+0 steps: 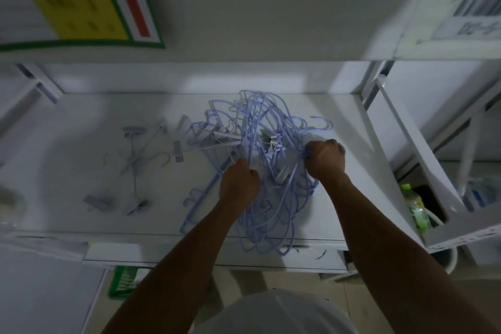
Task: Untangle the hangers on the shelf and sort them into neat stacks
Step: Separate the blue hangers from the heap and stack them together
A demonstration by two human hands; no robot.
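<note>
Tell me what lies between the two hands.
Head view: tangled lilac wire hangers and a pale clothes clip lie between the left hand and the right hand.

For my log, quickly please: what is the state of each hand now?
Left hand: closed, gripping wires of the purple hanger tangle.
Right hand: closed, gripping the same tangle on its right side.

Both bare forearms reach up from the bottom edge toward mid-frame. Left hand [238, 184] is a fist near centre. Right hand [324, 157] is another fist, a bit higher and further right. Each is clenched around hanger wires [250, 141], backs facing the camera.
</note>
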